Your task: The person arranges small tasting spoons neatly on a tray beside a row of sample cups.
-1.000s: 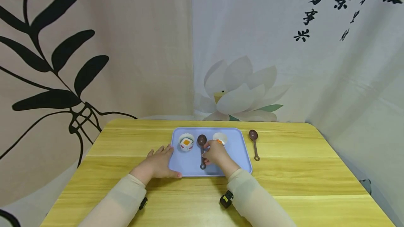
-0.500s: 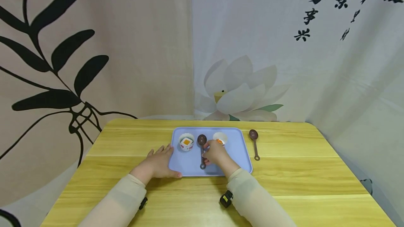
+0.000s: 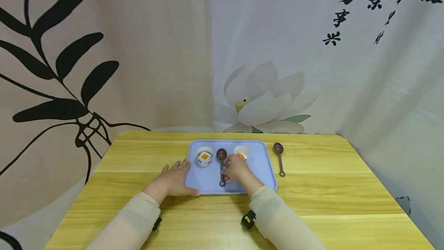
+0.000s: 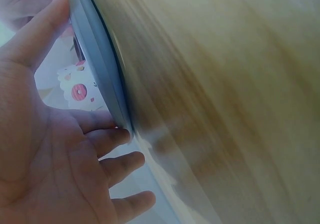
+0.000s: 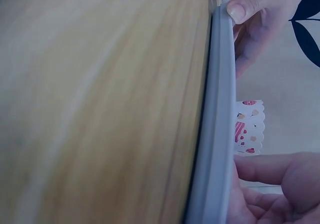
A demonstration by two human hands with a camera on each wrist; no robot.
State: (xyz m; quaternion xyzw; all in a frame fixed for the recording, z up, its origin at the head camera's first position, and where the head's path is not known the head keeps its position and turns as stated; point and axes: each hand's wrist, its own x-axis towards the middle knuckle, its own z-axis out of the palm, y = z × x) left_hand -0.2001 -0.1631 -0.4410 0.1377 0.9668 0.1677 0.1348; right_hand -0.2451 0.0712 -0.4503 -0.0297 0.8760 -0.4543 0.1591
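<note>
Brown spoon (image 3: 221, 154) is on the blue tray (image 3: 208, 182), bowl end away from us, ring end towards us, between two paper cups. Our right hand (image 3: 238, 168) has its fingers curled in at the handle and looks to be pinching it lightly; exact contact is hidden in both wrist views. Left hand (image 3: 178, 180) is spread, gripping nothing: thumb at the near rim, fingers along the left side, apparently bracing the tray. To do this well, we'd want a light pinch, spoon low and in line with the gap, left-hand pressure even so the tray doesn't skid. Main risk as we judge it: right knuckles nudging the right cup (image 3: 243, 150), partly covered by our hand, something orange in it. Left cup (image 3: 201, 150) holds a white piece with an orange square, well clear of our right fingers. Second spoon (image 3: 278, 149) lies off the tray, to its right. Surface is a wood-grain table (image 3: 329, 188); behind it hangs a pale cloth backdrop (image 3: 166, 49) printed with dark leaves, a lotus and black characters.
</note>
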